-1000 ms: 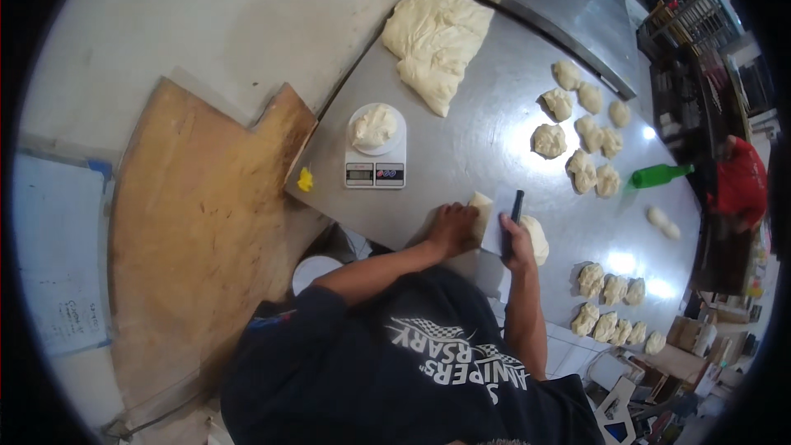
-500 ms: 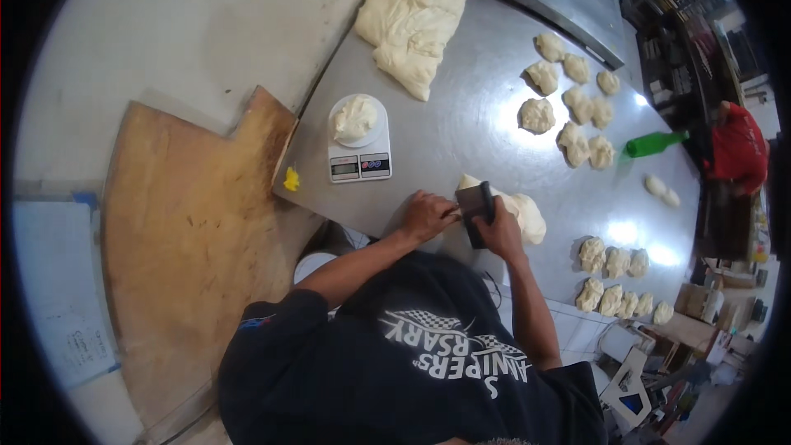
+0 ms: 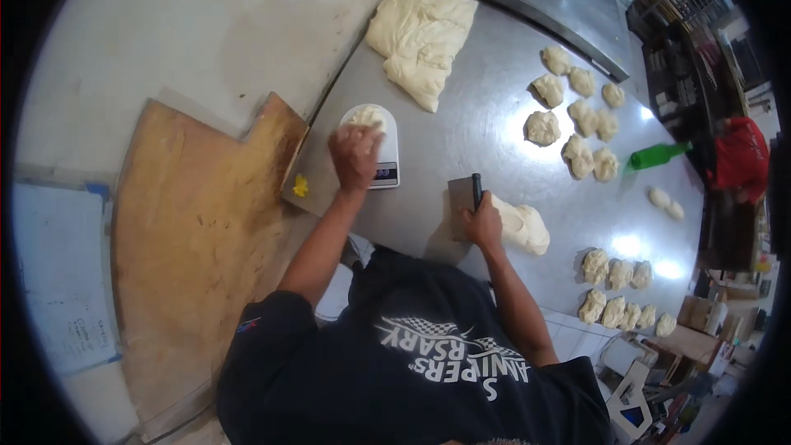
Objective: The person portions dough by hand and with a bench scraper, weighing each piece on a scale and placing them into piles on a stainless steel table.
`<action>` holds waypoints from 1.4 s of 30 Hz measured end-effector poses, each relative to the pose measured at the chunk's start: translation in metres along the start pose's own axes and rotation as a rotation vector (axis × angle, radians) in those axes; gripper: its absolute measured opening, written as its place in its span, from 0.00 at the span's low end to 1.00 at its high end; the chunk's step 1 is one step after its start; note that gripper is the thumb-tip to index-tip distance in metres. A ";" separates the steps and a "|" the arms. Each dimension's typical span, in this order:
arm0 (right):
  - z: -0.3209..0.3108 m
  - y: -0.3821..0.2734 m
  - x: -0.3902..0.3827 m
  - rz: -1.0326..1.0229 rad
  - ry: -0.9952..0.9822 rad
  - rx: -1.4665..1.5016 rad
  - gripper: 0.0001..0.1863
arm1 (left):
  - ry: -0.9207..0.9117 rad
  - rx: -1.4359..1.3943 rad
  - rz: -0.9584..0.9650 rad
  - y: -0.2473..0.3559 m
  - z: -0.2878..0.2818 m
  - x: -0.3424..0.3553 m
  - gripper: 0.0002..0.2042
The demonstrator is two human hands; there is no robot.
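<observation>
My left hand [image 3: 356, 152], fingers curled, is over the white digital scale [image 3: 384, 175], touching or just above the dough [image 3: 365, 115] on its platform; what lies under the fingers is hidden. My right hand [image 3: 486, 221] grips the black handle of a metal dough scraper [image 3: 460, 210], held at the steel table [image 3: 428, 140]. Just right of the scraper lies a pale elongated dough piece [image 3: 523, 229]. A large slab of dough [image 3: 420, 37] lies at the back left of the table.
Several dough portions sit in groups at right [image 3: 542, 128] and front right [image 3: 596, 266]. A green bottle [image 3: 659, 154] lies on its side near the right edge. A yellow scrap [image 3: 301, 185] is by the left edge, beside a wooden board [image 3: 189, 239]. A person in red [image 3: 737, 156] stands beyond.
My left hand has moved up and left from the dough by the scraper onto the scale. My right hand has shifted slightly left, still gripping the scraper.
</observation>
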State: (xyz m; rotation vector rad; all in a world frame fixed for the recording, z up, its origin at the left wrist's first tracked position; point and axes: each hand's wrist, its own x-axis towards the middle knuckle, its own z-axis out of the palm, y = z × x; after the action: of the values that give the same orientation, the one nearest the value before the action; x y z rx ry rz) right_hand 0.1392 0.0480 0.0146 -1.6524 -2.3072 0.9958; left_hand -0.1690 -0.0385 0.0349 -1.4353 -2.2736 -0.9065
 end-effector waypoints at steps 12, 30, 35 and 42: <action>-0.057 0.033 -0.010 0.368 -0.153 1.130 0.21 | -0.612 -0.603 0.050 0.110 0.064 -0.075 0.27; -0.055 0.022 -0.026 0.168 0.013 0.628 0.23 | -0.721 -0.661 -0.048 0.134 0.076 -0.079 0.13; -0.040 0.010 -0.025 0.096 -0.034 0.345 0.25 | -0.684 -0.707 -0.163 0.118 0.051 -0.091 0.13; 0.011 0.002 -0.024 -0.063 0.055 0.068 0.25 | -0.613 -0.630 -0.085 0.105 0.050 -0.094 0.12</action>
State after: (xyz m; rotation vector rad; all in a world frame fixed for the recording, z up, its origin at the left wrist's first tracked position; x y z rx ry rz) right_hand 0.1447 0.0222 0.0109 -1.5519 -2.2499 0.9915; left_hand -0.0292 -0.0395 -0.0188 -2.1304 -2.6113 -1.4654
